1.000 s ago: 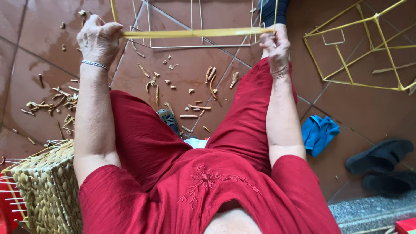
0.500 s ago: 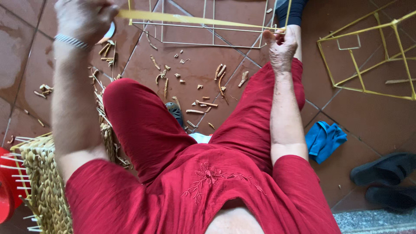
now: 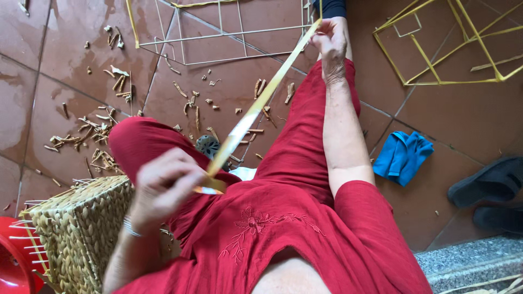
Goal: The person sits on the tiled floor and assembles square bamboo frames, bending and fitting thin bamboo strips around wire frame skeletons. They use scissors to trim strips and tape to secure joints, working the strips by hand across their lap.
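We grip a yellow strip [image 3: 256, 109] taut, left hand [image 3: 163, 188] and right hand [image 3: 330, 41] clamped on its ends above a woven basket [image 3: 76, 228].

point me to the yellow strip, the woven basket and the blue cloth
yellow strip [image 3: 256, 111]: head view, middle of the taut span between the hands.
woven basket [image 3: 81, 228]: head view, its woven side wall.
blue cloth [image 3: 402, 157]: head view, centre of the crumpled fabric.

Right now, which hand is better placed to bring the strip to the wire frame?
Probably the right hand: it pinches the yellow strip beside the wire frame; the left hand is at the lap.
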